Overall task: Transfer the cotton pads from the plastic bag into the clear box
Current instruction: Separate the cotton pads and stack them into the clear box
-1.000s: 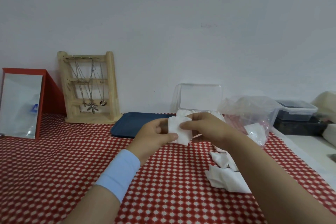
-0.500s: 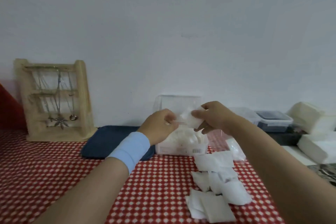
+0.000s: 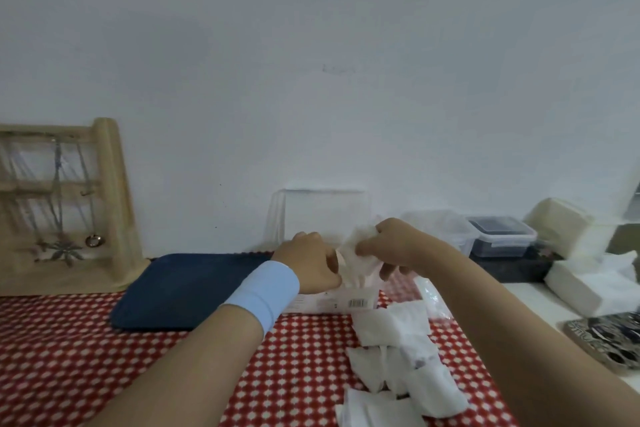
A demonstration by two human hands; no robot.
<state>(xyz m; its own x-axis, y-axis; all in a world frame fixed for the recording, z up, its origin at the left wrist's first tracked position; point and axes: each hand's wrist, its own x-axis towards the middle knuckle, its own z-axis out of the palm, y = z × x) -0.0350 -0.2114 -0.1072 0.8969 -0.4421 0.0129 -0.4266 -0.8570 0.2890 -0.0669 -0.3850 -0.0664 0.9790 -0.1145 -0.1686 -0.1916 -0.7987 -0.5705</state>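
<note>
- Cotton pads (image 3: 358, 258) are pinched by curled fingers of the left hand (image 3: 308, 263) and right hand (image 3: 398, 246).
- They are held just above the clear box (image 3: 332, 302).

Soft, matt white fibre for the cotton pads (image 3: 391, 322), fuzzy at the edges. Smooth, faintly glossy plastic for the clear box (image 3: 332, 302); thin, crinkled, shiny film for the plastic bag (image 3: 429, 291). Matt woven checked cloth (image 3: 104, 357). Pale, bare-looking wood for the rack (image 3: 114, 191). Matt dark-blue tray (image 3: 194, 288). Soft cloth wristband (image 3: 266, 291).
</note>
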